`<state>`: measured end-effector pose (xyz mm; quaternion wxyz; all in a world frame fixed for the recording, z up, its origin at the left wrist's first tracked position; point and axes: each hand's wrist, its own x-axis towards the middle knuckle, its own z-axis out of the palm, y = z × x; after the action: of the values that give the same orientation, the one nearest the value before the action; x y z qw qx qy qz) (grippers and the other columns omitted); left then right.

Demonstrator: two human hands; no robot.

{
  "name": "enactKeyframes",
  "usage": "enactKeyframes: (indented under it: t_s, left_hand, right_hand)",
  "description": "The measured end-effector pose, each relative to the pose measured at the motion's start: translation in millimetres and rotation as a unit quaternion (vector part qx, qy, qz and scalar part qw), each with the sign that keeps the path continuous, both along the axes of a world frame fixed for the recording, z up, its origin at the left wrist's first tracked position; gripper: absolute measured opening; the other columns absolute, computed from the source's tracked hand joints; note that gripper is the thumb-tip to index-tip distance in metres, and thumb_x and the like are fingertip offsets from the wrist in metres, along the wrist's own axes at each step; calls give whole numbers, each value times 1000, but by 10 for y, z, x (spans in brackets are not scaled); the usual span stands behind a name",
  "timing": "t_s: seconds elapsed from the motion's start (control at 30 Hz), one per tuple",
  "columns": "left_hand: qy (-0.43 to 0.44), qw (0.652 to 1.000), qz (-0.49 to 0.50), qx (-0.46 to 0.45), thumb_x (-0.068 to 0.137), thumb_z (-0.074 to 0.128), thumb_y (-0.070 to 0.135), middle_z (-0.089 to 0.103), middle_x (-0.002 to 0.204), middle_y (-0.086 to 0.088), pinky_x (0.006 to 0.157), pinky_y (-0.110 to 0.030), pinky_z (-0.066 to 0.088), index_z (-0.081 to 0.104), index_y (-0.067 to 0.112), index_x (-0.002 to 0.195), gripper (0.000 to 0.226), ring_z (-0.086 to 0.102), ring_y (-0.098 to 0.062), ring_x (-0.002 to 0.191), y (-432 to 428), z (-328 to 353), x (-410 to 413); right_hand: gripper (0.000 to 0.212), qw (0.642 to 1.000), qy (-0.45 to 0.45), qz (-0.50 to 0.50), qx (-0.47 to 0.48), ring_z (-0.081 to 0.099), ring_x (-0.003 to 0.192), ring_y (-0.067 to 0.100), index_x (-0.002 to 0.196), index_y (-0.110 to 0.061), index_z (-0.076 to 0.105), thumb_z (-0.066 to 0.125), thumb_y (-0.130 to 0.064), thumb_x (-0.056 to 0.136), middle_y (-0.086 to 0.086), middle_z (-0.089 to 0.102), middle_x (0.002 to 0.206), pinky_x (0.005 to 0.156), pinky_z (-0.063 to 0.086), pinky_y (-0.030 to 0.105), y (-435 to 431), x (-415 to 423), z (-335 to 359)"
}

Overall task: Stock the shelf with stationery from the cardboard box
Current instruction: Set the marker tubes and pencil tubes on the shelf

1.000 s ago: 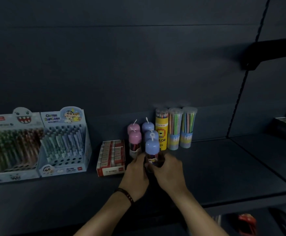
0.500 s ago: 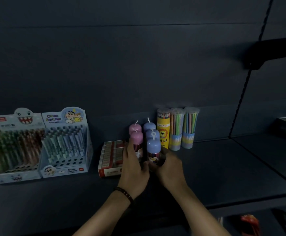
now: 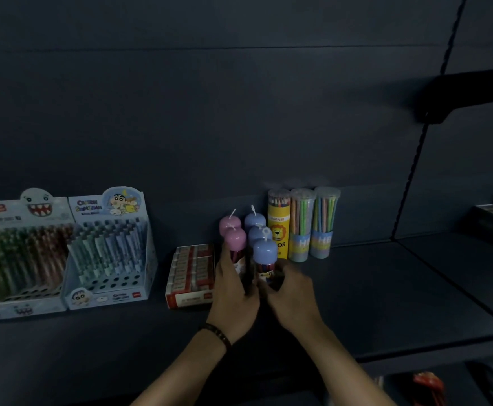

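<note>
Right hand (image 3: 293, 294): fingers curled round the lower body of the front blue-capped tube (image 3: 265, 256), which stands upright on the shelf (image 3: 386, 288) at the head of a tight cluster. Left hand (image 3: 233, 291): fingers laid up the side of the pink-capped tube (image 3: 235, 241); grip or mere steadying, cannot tell. Judgement: tubes light, rigid, smooth plastic, tall and tippy. Take hold low on the barrel, not the domed cap, which may pull off. Eraser box (image 3: 191, 273) just left; pencil tubs (image 3: 301, 227) behind right.

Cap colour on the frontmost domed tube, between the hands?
Pale blue. The front tube shows its cap clearly in the head view.
</note>
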<state>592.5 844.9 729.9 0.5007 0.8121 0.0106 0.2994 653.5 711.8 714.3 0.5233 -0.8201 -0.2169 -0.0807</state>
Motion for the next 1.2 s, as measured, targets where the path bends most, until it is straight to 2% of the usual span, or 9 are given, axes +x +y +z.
enactKeyframes:
  t_s: [0.47,0.57,0.63,0.7,0.77,0.83,0.9,1.0,1.2]
  left_hand:
    - [36,999,12,-16,92,68,0,42,158,14,124,-33,36,17,36,163,95,40,3,145,-51,45,-104]
    - [53,999,3,0,92,65,-1,35,161,16,123,-20,31,13,37,164,96,33,8,147,-53,57,-176]
    - [83,996,-2,44,93,65,2,34,160,15,111,-1,25,15,37,163,92,30,19,139,-29,62,-261]
    - [105,992,10,76,93,65,3,37,156,12,98,9,23,23,34,160,85,33,20,130,-9,88,-356]
    - [113,988,26,100,93,66,6,41,149,12,97,4,30,31,30,157,77,40,7,130,-15,144,-480]
    - [123,981,28,148,95,67,14,48,140,12,100,-13,42,41,33,148,62,50,-3,124,-39,201,-622]
    - [135,970,-1,201,96,65,24,56,123,15,92,-26,53,53,39,127,36,58,-3,109,-88,249,-765]
    - [165,945,-77,271,97,62,37,62,97,19,76,-29,57,56,44,104,12,61,0,87,-269,336,-983]
    - [146,892,-215,371,99,52,46,64,95,15,70,-37,57,52,36,99,11,64,-10,83,-906,245,-1383]
  right_hand:
    - [29,1000,12,-10,21,68,94,-3,113,-30,64,81,-34,89,-17,72,101,79,57,22,32,-116,23]
    - [35,999,23,-1,24,67,97,-7,118,-32,64,83,-34,88,-20,71,105,79,54,15,-5,-153,38]
    - [41,999,36,1,29,65,101,-11,122,-33,63,84,-34,87,-21,71,109,82,52,11,-50,-196,42]
    - [45,999,45,-6,22,65,105,-10,125,-34,62,86,-36,86,-21,71,113,86,52,12,-115,-259,63]
    - [40,998,49,-30,-1,66,102,-6,117,-34,62,86,-38,85,-18,71,110,83,51,13,-205,-339,88]
    - [33,996,53,-61,-27,64,98,-5,110,-36,61,85,-36,87,-17,69,107,79,48,9,-324,-473,118]
    - [29,994,46,-95,-40,63,98,-6,115,-33,66,81,-33,90,-17,69,109,79,48,7,-467,-655,125]
    - [21,987,44,-149,-42,65,94,-6,112,-33,72,79,-28,92,-20,71,102,82,54,17,-743,-1041,151]
    - [9,967,92,-193,-136,62,96,-6,103,-37,71,75,-33,95,-23,68,98,80,50,13,-1487,-1885,12]
